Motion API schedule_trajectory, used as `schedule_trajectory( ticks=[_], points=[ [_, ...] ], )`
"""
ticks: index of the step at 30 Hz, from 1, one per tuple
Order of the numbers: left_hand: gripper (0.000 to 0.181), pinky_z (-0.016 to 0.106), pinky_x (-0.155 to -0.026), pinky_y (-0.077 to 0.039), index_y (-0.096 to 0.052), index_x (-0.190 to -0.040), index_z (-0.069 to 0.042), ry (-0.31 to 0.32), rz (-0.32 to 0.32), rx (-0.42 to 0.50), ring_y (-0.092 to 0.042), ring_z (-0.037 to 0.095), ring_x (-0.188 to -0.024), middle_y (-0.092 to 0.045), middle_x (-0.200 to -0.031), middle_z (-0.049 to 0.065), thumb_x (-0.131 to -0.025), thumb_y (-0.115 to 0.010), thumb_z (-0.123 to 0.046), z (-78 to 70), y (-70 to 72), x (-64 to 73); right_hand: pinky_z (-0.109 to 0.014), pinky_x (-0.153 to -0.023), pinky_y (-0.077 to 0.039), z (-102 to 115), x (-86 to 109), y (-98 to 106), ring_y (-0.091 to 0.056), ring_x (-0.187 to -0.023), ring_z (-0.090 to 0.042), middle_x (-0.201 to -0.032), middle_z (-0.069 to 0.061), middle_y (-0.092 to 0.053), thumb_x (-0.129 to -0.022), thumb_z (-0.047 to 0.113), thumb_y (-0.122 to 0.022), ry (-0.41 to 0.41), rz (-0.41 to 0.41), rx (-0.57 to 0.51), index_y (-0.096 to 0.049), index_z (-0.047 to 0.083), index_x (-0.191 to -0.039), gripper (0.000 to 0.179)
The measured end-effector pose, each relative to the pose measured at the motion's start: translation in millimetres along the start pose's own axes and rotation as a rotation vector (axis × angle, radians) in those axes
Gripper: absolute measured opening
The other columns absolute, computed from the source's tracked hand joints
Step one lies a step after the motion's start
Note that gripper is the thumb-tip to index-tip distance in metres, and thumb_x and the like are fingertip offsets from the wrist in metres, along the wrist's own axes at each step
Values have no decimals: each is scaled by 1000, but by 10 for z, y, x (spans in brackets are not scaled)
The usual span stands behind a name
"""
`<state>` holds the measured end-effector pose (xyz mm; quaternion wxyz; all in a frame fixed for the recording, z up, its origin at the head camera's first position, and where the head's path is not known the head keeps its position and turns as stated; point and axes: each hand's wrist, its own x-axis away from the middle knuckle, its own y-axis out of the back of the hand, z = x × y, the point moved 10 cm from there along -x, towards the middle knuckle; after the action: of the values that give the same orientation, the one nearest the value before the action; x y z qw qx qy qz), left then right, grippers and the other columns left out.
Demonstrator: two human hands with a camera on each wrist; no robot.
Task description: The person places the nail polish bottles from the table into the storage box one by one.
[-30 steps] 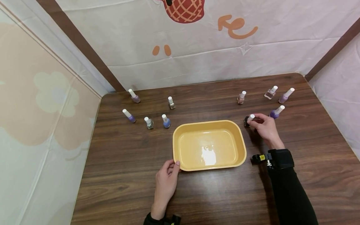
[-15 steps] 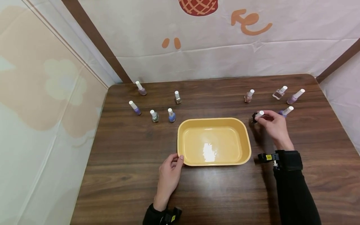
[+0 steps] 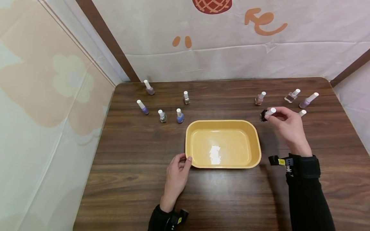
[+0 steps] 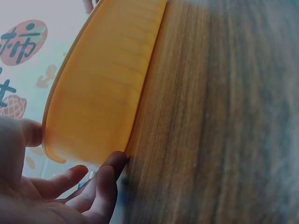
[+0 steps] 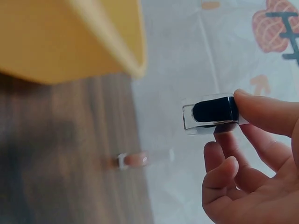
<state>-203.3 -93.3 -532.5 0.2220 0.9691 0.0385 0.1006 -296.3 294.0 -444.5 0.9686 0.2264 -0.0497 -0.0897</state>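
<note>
A black nail polish bottle (image 3: 263,115) with a white cap is pinched between the thumb and fingers of my right hand (image 3: 290,130), tilted and raised off the table just beyond the tray's right end. In the right wrist view the clear glass of this nail polish bottle (image 5: 210,112) shows, its dark base end pointing away from the fingertips. My left hand (image 3: 177,175) holds the near left corner of a yellow tray (image 3: 222,166). In the left wrist view its thumb is on the rim of the tray (image 4: 98,84) and its fingers touch low on the outer wall.
On the left stand purple bottles (image 3: 144,110), a mauve one (image 3: 150,90), a blue one (image 3: 180,118), a glittery one (image 3: 163,117) and a small clear-grey one (image 3: 186,100). At the right are pinkish (image 3: 259,100), pale (image 3: 289,97) and lilac (image 3: 304,103) bottles. One white cap (image 3: 302,112) peeks out behind my right hand.
My right hand has lifted the black nail polish bottle off the table. The left hand keeps its place on the tray corner. The head view has shifted slightly.
</note>
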Motion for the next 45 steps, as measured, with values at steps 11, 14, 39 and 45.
schedule_trajectory(
  ticks=[11, 14, 39, 45],
  points=[
    [41, 23, -73, -54, -62, -120, -8, -35, -14, 11, -68, 11, -87, -64, -113, 7, -94, -60, -40, -52, 19, -21, -16, -74, -44, 446, 55, -144, -60, -91, -4, -98, 11, -65, -89, 29, -70, 84, 44, 5, -64, 10, -118, 35],
    [40, 24, -73, -54, -62, -119, -8, -39, -10, 12, -67, 12, -87, -64, -113, 7, -94, -60, -40, -51, 17, -27, -15, -75, -45, 532, 69, -217, -61, -93, -4, -102, 10, -65, -89, 31, -69, 89, 62, 19, -64, 11, -119, 37],
    [43, 22, -72, -52, -61, -120, -6, -40, 9, 16, -65, 11, -86, -64, -112, 9, -95, -58, -41, -48, 16, 26, -20, -71, -47, 866, 120, -1066, -62, -85, -7, -100, -5, -68, -90, 22, -69, 197, 252, 24, -66, 5, -112, 28],
    [45, 22, -73, -52, -61, -121, -6, -43, 12, 17, -65, 11, -87, -63, -112, 8, -95, -57, -43, -41, 16, 39, -20, -69, -48, 885, 139, -1253, -61, -84, -12, -102, -11, -67, -90, 19, -69, 200, 295, 48, -66, 5, -113, 27]
  ],
)
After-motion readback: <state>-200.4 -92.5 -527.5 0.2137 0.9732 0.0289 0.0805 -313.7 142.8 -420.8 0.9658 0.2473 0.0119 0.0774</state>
